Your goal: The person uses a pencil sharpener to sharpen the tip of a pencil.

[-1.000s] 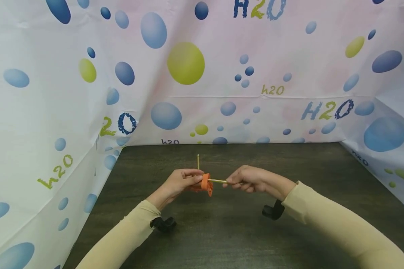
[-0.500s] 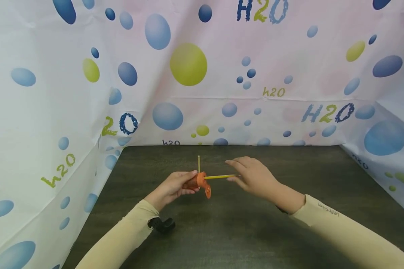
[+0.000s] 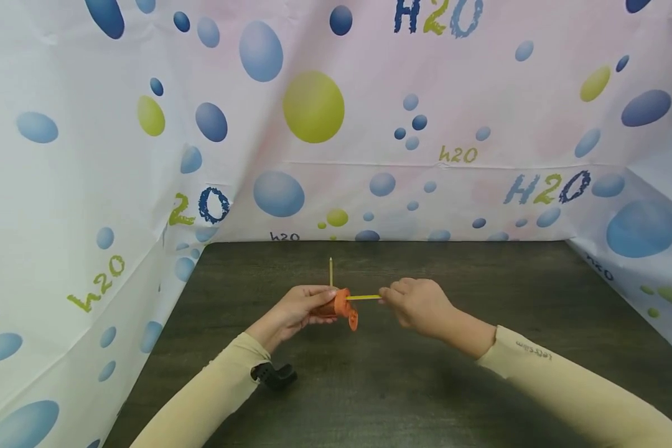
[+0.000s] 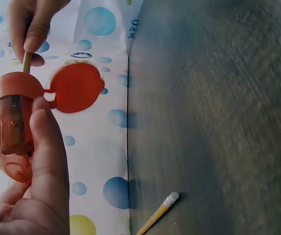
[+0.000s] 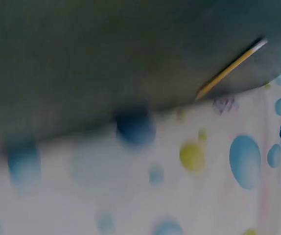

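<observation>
My left hand [image 3: 291, 311] grips an orange pencil sharpener [image 4: 20, 85] with a see-through body, thumb along its side in the left wrist view. Its round orange lid [image 4: 77, 88] hangs open on a hinge. A yellow pencil [image 3: 364, 297] runs level into the sharpener's top, its front end inside. My right hand [image 3: 422, 306] pinches that pencil by its outer part, fingers curled over the rear end and hiding it. In the right wrist view neither the hand nor the sharpener shows.
A second yellow pencil [image 3: 331, 272] lies on the dark wooden table [image 3: 369, 398] behind the sharpener. A white sheet with blue and green spots [image 3: 313, 174] stands at the back and sides. A black strap mount [image 3: 274, 376] sits at the left wrist.
My right hand let its fingers open off the pencil about half a second ago, and now curls round it again, turned knuckles up. The left hand keeps hold of the sharpener, shifting slightly.
</observation>
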Motion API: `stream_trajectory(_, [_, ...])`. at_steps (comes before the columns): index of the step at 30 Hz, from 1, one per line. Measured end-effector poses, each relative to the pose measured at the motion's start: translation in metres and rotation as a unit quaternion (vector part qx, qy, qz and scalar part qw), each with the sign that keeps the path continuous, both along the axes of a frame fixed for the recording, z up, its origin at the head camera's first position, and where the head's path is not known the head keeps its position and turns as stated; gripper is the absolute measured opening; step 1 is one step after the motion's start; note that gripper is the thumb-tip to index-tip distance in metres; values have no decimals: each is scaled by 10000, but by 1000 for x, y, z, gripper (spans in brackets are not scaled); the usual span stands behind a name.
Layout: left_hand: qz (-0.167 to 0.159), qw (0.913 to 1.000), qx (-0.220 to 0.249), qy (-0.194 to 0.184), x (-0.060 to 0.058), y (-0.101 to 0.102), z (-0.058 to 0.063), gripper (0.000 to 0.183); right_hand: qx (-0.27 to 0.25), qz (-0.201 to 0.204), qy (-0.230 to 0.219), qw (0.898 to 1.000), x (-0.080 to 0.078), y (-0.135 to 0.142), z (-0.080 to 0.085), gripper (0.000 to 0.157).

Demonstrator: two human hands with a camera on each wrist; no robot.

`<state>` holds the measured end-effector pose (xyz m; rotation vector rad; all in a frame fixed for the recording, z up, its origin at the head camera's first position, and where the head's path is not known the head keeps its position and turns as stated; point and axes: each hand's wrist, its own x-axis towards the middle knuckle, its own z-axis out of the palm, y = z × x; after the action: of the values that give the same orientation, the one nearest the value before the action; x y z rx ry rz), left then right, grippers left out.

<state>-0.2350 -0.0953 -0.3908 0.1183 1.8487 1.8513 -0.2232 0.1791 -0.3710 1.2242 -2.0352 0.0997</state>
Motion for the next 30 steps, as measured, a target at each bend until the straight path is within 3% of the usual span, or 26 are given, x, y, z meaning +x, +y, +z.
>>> stream_trajectory(2, [-52, 9996, -61, 287, 0, 0, 0, 48, -183, -309, -1421, 9892, 4, -2, 5, 13])
stream_trajectory(3, [-71, 9990, -84, 429, 0, 0, 0, 49, -305, -481, -2173, 9744, 5, -3, 8, 13])
stream_trajectory(5, [-70, 9982, -83, 595, 0, 0, 0, 52, -510, -740, -3590, 9290, 4, -4, 16, 17])
stream_trajectory(7, [-50, 9969, -171, 761, 1, -1, -2, 54, -732, -834, -4984, 8598, -1, -4, 22, 23])
stream_trajectory(9, [-28, 9949, -331, 947, 2, -2, -4, 54, -947, -821, -6269, 7689, -9, -2, 26, 30])
stream_trajectory(11, [-49, 9919, -573, 1130, 3, -2, -5, 51, -1061, -823, -7237, 6770, -15, 1, 27, 33])
stream_trajectory(12, [-57, 9902, -686, 1215, 4, -2, -6, 50, -1070, -856, -7539, 6425, -18, 3, 26, 34])
stream_trajectory(13, [-42, 9888, -798, 1261, 4, -2, -6, 49, -1004, -859, -7691, 6254, -20, 5, 25, 36])
stream_trajectory(14, [-11, 9885, -862, 1239, 5, -1, -5, 48, -855, -814, -7672, 6305, -21, 6, 24, 37])
stream_trajectory(15, [-2, 9891, -874, 1182, 5, 0, -4, 47, -698, -777, -7507, 6524, -21, 6, 23, 38])
stream_trajectory(16, [15, 9903, -861, 1093, 5, 0, -3, 47, -569, -761, -7229, 6844, -20, 5, 22, 38])
stream_trajectory(17, [29, 9924, -768, 963, 5, 0, -2, 47, -429, -768, -6789, 7290, -18, 3, 21, 39])
stream_trajectory(18, [52, 9944, -667, 813, 5, -1, -1, 47, -257, -806, -6169, 7825, -16, 2, 21, 39])
stream_trajectory(20, [26, 9981, -384, 480, 4, -2, 0, 48, 86, -859, -4603, 8836, -11, -3, 20, 40])
stream_trajectory(21, [-19, 9992, -239, 332, 4, -3, 0, 49, 231, -870, -3783, 9213, -9, -5, 19, 41])
stream_trajectory(22, [-45, 9998, -105, 182, 3, -4, 0, 50, 347, -827, -2923, 9521, -7, -6, 17, 47])
stream_trajectory(23, [-64, 10000, 7, 62, 3, -5, 0, 50, 460, -752, -2029, 9752, -6, -7, 15, 47])
stream_trajectory(24, [-80, 9999, 98, -60, 2, -6, 0, 51, 543, -642, -1228, 9889, -6, -7, 13, 48])
stream_trajectory(25, [-92, 9996, 182, -173, 2, -7, 0, 52, 616, -507, -561, 9952, -6, -6, 10, 49])
stream_trajectory(27, [-111, 9989, 298, -339, 2, -7, 0, 54, 778, -256, 380, 9959, -5, -5, 5, 52])
stream_trajectory(30, [-140, 9980, 383, -475, 3, -8, -1, 55, 952, -24, 1152, 9888, -4, -5, 0, 54])
